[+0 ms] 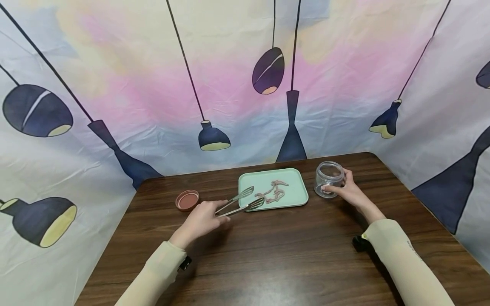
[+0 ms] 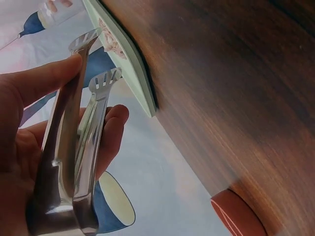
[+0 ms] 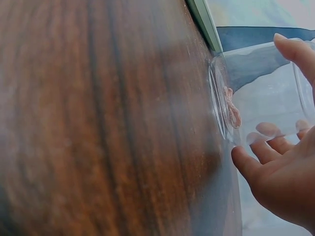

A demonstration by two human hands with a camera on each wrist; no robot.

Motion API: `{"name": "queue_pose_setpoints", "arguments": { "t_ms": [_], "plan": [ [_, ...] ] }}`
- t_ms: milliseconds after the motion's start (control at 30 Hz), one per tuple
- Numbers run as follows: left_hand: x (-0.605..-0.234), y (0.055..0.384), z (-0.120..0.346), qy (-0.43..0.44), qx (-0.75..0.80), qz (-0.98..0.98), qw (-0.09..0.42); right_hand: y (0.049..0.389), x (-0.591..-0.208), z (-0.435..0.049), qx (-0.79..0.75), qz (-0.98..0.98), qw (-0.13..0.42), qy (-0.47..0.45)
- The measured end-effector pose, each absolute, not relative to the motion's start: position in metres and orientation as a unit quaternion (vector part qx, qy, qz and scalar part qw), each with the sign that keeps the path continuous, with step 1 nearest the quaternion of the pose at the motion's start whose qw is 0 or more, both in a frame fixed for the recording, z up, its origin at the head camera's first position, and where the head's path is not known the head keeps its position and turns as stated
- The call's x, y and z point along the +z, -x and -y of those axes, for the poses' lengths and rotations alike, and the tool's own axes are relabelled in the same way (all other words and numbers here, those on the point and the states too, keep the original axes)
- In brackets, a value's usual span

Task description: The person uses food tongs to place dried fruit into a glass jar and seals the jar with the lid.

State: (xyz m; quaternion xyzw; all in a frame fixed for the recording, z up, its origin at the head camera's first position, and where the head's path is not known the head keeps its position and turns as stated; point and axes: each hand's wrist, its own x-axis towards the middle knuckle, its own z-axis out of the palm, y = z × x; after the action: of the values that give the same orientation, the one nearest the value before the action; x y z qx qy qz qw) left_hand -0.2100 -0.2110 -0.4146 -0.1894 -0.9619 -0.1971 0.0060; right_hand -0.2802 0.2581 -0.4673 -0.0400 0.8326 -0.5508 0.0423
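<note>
My left hand (image 1: 200, 220) holds a pair of metal tongs (image 2: 64, 147) between thumb and fingers. The slotted tips stand apart over the near left part of a mint-green tray (image 1: 296, 193), with nothing visible between them. Thin, wrinkled pinkish-brown strips (image 1: 277, 196) lie loosely tangled on that tray. To its right, a clear jar (image 1: 330, 172) stands upright and without a lid on the table. My right hand (image 1: 354, 196) grips the jar's right side, thumb in front and fingers round the back. Inside, a small pinkish-brown piece (image 3: 231, 108) rests at the bottom.
A reddish-brown round lid (image 1: 187, 200) lies on the table left of the tray, just beyond my left hand. The dark wooden table (image 1: 275, 255) ends at a fabric backdrop (image 1: 153, 106) printed with hanging lamps, close behind the tray and jar.
</note>
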Motion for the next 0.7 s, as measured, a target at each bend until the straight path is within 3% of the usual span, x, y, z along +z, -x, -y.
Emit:
{"name": "queue_pose_setpoints", "arguments": {
  "t_ms": [700],
  "plan": [
    [-0.422, 0.217, 0.2, 0.196, -0.164, 0.966, 0.022, 0.281, -0.47, -0.259, -0.556, -0.83, 0.037, 0.042]
  ]
}}
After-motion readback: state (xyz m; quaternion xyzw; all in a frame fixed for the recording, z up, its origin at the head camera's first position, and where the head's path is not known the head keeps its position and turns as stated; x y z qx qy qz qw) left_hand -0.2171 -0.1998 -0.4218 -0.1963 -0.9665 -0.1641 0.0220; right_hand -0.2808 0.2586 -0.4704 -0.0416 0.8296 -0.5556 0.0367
